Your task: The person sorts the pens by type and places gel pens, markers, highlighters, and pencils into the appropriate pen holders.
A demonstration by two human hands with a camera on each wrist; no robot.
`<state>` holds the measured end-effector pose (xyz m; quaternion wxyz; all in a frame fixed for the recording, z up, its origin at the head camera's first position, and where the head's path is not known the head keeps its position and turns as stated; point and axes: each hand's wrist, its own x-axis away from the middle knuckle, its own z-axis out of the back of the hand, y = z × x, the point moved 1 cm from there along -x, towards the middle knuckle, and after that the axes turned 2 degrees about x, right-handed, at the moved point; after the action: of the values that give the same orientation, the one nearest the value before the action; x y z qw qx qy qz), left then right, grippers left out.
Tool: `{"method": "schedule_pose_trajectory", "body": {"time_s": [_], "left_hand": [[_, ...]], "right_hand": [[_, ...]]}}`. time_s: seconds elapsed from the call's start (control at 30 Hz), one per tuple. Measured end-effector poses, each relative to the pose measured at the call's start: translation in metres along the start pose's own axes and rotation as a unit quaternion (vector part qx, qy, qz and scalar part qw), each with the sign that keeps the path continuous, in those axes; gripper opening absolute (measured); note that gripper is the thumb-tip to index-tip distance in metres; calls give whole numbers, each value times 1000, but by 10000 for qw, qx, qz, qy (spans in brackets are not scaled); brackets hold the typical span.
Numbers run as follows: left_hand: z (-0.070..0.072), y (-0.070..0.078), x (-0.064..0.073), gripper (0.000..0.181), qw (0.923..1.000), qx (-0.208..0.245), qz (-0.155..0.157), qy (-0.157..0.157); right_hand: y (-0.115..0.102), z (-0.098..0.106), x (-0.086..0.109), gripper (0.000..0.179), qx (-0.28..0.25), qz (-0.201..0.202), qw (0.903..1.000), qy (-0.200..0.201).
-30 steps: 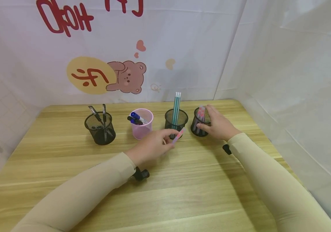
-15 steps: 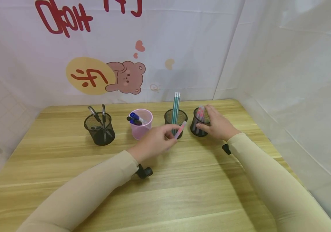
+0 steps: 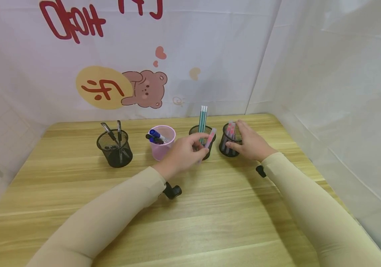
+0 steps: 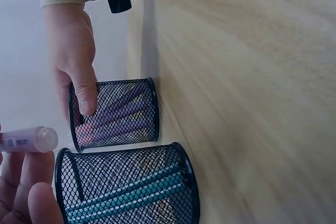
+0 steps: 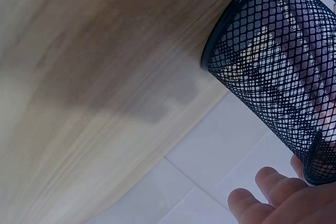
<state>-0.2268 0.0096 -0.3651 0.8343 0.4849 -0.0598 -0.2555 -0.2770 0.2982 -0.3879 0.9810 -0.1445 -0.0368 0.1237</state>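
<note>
My left hand [image 3: 182, 155] pinches a slim pink-and-lilac pen [image 3: 211, 137] between thumb and fingers, tilted up in front of a black mesh pen holder [image 4: 121, 166]. That holder contains a few green pencils [image 3: 202, 118] standing upright; the hand partly covers it in the head view. My right hand [image 3: 252, 144] grips a second black mesh pen holder [image 3: 226, 150] at its rim, thumb on the near side and fingers on the far right side. Several similar pink-and-lilac pens [image 3: 231, 129] stand in this holder. The left wrist view shows the held pen's rounded end close to the pencil holder's rim.
Further left stand a pink mesh holder [image 3: 161, 152] with blue and black markers [image 3: 157, 135] and a black mesh holder [image 3: 118, 157] with black pens [image 3: 119, 129]. All are on a wood-grain table [image 3: 210, 222], with a white printed curtain [image 3: 217, 55] behind.
My left hand has moved right and slightly up with the pen, which has turned more upright in front of the pencil holder. The right hand stays on its holder.
</note>
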Motion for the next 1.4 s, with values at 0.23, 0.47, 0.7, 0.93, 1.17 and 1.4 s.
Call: {"method": "schedule_pose_trajectory", "body": {"time_s": [0.23, 0.47, 0.7, 0.93, 1.17, 1.4], "left_hand": [[0, 5, -9, 38, 9997, -86, -175, 126], [-5, 10, -21, 35, 9996, -55, -103, 246], [-12, 17, -41, 37, 9987, -104, -187, 458], [-19, 26, -57, 37, 9972, -345, -227, 625], [-25, 33, -69, 38, 9982, -219, -120, 554], [-30, 37, -81, 38, 9979, -287, -40, 576]], "right_hand": [[-2, 0, 0, 103, -30, -25, 10000, 36], [-1, 1, 1, 103, -41, -3, 10000, -26], [0, 1, 0, 102, -62, 18, 10000, 5], [0, 1, 1, 103, -77, 94, 9999, 39], [-1, 2, 1, 102, -104, 121, 9999, 17], [-2, 2, 1, 100, -96, 184, 9998, 70]]}}
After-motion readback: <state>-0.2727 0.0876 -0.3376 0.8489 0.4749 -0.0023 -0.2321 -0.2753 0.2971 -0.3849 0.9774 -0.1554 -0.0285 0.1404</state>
